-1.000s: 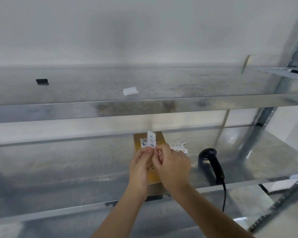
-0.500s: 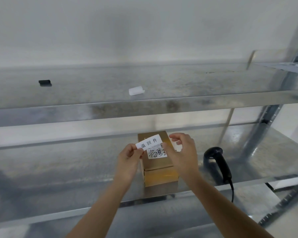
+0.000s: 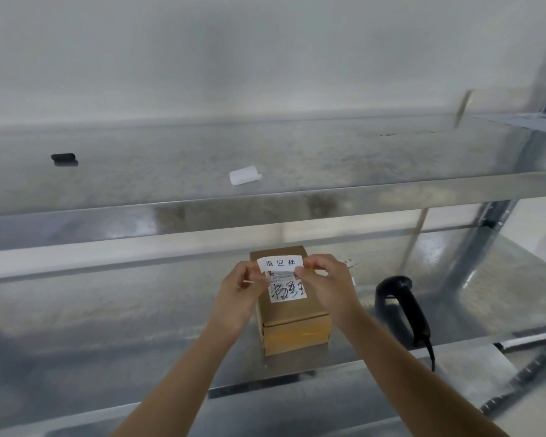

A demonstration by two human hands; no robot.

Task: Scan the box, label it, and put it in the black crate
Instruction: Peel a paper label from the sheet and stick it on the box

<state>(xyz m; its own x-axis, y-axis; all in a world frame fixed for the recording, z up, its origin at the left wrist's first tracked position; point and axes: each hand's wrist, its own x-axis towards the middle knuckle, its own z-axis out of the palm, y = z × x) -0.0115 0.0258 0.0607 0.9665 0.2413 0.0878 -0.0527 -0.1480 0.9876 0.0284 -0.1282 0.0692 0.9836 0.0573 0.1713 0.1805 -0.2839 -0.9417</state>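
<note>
Bringing the label down to the box

Since a moment ago the left hand (image 3: 238,290) and right hand (image 3: 323,280) have levelled the label (image 3: 280,263), each grip pinching one end, above the box (image 3: 292,310) on the shelf (image 3: 171,313). Sticking seems next.

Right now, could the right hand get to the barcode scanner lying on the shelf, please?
Probably yes, once it lets go: the right hand is pinching the white label over the cardboard box. The barcode scanner lies just to its right on the same metal shelf, with nothing between them.
</note>
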